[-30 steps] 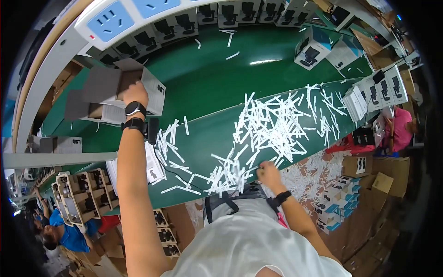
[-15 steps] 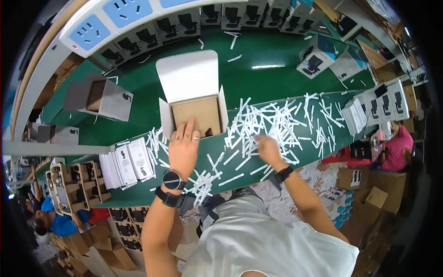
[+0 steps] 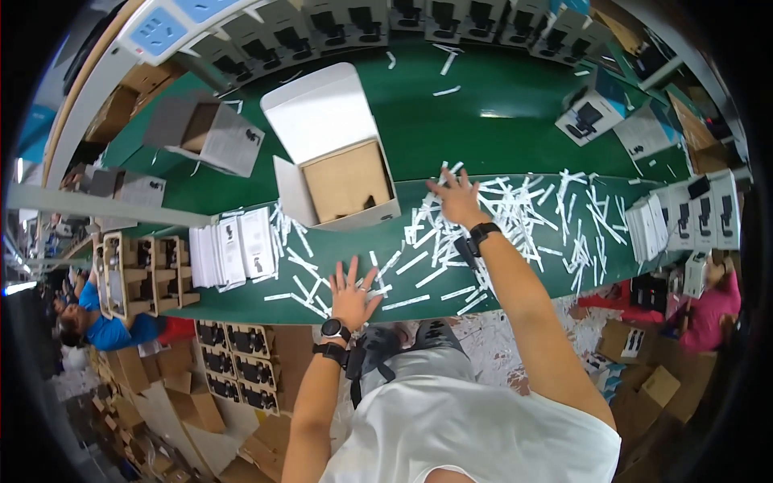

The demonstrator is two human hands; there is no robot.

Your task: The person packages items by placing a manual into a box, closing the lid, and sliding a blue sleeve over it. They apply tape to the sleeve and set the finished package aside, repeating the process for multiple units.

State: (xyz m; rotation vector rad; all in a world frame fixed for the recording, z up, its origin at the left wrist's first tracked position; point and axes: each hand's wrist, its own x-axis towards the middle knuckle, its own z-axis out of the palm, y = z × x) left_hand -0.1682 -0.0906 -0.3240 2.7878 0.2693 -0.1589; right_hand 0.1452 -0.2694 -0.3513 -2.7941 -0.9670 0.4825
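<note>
My left hand [image 3: 352,298] lies with fingers spread at the bench's front edge, over a few small white printed strips [image 3: 407,303]. My right hand [image 3: 459,200] is also open, its fingers spread at the left end of a big heap of such strips [image 3: 515,208]. Neither hand holds anything. Between and beyond them stands a white carton [image 3: 316,121] with its lid flap raised. A brown cardboard insert [image 3: 346,183] fills it, with a dark notch near its front right corner.
Stacks of flat printed leaflets [image 3: 233,249] lie left, beside a cardboard tray rack [image 3: 133,274]. Another opened carton [image 3: 225,145] stands back left. Printed boxes [image 3: 362,22] line the far edge of the green bench [image 3: 419,137]. More boxes [image 3: 700,217] stand right. Co-workers sit at both sides.
My left hand has left the carton's insert and come back to the front edge. My right hand has moved farther away and spread its fingers. The carton now stands slightly turned.
</note>
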